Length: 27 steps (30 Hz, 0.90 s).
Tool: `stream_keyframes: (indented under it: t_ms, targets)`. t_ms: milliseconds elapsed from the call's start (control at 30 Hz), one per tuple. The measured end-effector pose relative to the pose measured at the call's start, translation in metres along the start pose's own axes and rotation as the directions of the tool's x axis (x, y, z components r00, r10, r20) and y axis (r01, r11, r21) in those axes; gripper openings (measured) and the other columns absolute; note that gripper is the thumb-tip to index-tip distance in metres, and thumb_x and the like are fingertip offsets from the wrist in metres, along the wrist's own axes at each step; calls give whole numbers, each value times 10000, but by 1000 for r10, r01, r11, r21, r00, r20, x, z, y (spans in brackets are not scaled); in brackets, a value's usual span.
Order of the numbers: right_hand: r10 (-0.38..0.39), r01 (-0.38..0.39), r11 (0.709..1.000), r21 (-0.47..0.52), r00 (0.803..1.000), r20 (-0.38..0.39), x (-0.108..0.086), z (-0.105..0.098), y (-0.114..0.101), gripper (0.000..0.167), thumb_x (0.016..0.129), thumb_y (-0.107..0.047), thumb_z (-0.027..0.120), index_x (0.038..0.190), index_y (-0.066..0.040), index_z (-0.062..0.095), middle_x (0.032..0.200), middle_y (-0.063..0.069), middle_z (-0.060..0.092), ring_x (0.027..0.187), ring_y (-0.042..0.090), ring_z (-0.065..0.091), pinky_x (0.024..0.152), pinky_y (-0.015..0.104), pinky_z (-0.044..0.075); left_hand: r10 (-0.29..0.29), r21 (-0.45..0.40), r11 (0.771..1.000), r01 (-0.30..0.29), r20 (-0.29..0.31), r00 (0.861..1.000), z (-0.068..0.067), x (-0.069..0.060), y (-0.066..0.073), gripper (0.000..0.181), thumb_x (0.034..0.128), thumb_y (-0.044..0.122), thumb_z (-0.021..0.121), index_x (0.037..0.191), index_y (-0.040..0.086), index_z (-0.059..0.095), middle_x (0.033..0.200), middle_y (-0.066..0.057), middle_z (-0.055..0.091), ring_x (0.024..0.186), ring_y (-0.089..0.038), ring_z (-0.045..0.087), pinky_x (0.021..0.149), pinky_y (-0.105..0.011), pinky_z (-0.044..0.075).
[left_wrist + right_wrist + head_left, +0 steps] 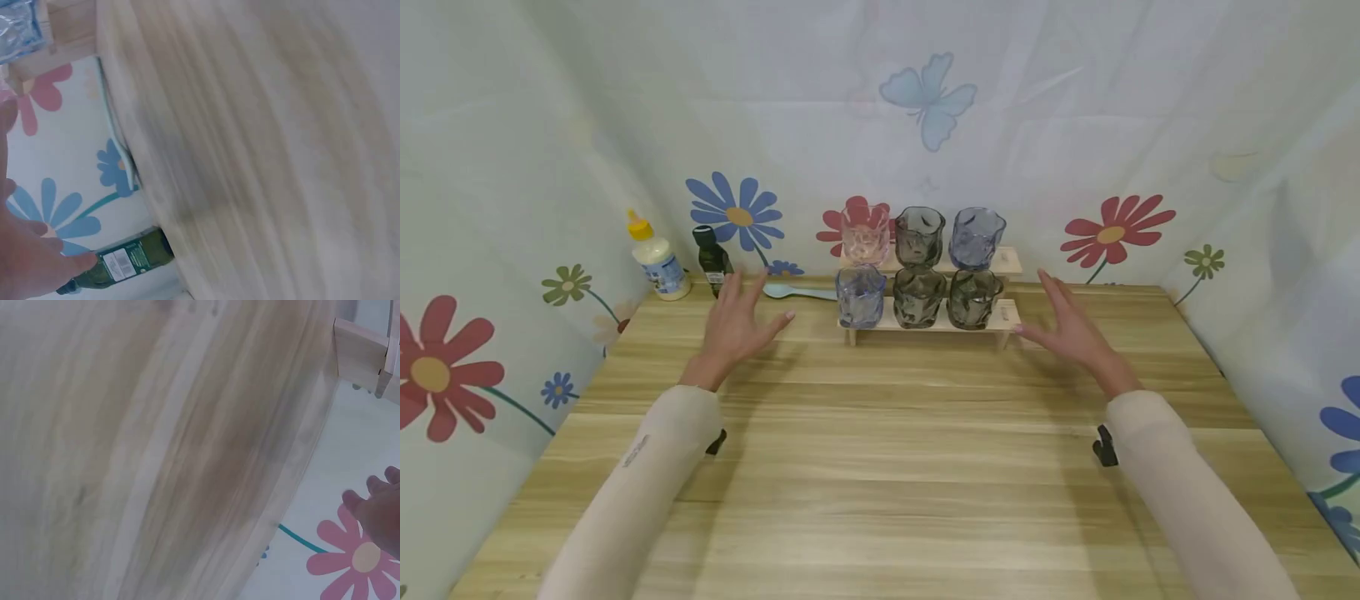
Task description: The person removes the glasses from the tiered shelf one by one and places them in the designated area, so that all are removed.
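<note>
**Glass tumblers [920, 297] open to a knock**

Left hand [735, 327] and right hand [1070, 332] have fingers spread, holding nothing. Between them, six tumblers stand on a two-tier wooden rack [1006, 315]; a right-hand bump to it could topple some. Careless left-hand movement might tip the green bottle [711, 258] just beyond.

The bare left hand [733, 327] is held with fingers extended forward, thumb spread away and directed inward. The bare right hand [1067, 329], well apart from it, has its fingers extended forward and inward; its thumb is directed toward the left hand. Behind each hand, the wrist is exposed. Behind the wrists, the left cream fabric sleeve [640, 483] and right cream fabric sleeve [1195, 492] cover forearms diverging rearward.
</note>
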State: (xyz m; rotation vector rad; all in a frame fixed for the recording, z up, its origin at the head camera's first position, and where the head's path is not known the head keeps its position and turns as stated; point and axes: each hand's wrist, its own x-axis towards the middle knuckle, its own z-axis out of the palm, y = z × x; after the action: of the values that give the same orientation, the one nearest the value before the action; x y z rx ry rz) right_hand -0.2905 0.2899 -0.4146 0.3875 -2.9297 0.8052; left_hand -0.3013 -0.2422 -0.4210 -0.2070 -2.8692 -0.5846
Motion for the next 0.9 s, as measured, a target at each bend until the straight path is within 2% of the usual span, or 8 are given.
stream_keyframes:
  t_ms: [67, 200, 300, 533, 767, 900]
  targets:
    - [-2, 1, 999, 39, 1000, 13, 3, 0, -2, 1038, 903, -454, 701, 1624, -217, -8, 1670, 212, 93, 1502, 510, 133, 1131, 729, 172, 17, -75, 997, -18, -12, 1000, -2, 4, 6, 854, 937, 532, 613, 1607, 181, 217, 1666, -225, 77, 1518, -485, 113, 1136, -714, 200]
    - [-10, 7, 994, 111, 1000, 22, 10, 4, -2, 1039, 915, -378, 716, 1622, -208, -26, 1662, 232, 108, 1452, 535, 251, 1120, 707, 241, 66, -175, 982, -70, -31, 997, -6, 13, 19, 831, 947, 468, 638, 1608, 207, 209, 1659, -220, 118, 1508, -477, 168, 1118, -719, 233]
    - [-22, 17, 986, 166, 999, 27, 14, 7, -2, 1042, 918, -327, 727, 1621, -203, -32, 1659, 238, 109, 1398, 556, 333, 1098, 698, 292, 88, -201, 975, -93, -37, 995, -8, 20, 30, 825, 950, 448, 644, 1609, 224, 201, 1654, -217, 135, 1504, -469, 189, 1108, -718, 251]
    - [-34, 23, 975, 222, 998, 46, 25, 13, -3, 1039, 917, -292, 736, 1622, -179, -19, 1666, 224, 87, 1373, 585, 352, 1084, 687, 326, 125, -248, 960, -128, -28, 992, -12, 36, 50, 851, 927, 432, 681, 1606, 228, 211, 1643, -206, 176, 1493, -462, 229, 1107, -703, 277]
    - [-18, -2, 958, 285, 998, 65, 29, 16, -7, 1035, 925, -210, 727, 1621, -237, -40, 1613, 307, 191, 1371, 580, 362, 1069, 677, 358, 124, -292, 950, -114, 16, 992, -19, 56, 68, 897, 900, 457, 704, 1610, 287, 183, 1655, -167, 164, 1507, -442, 210, 1124, -702, 253]
    - [-35, 8, 947, 321, 996, 81, 29, 17, -11, 1020, 934, -154, 710, 1621, -234, -41, 1580, 343, 231, 1351, 587, 383, 1073, 664, 364, 137, -288, 950, -125, 20, 990, -21, 67, 75, 902, 887, 448, 717, 1608, 269, 204, 1646, -173, 189, 1493, -436, 249, 1131, -684, 265]
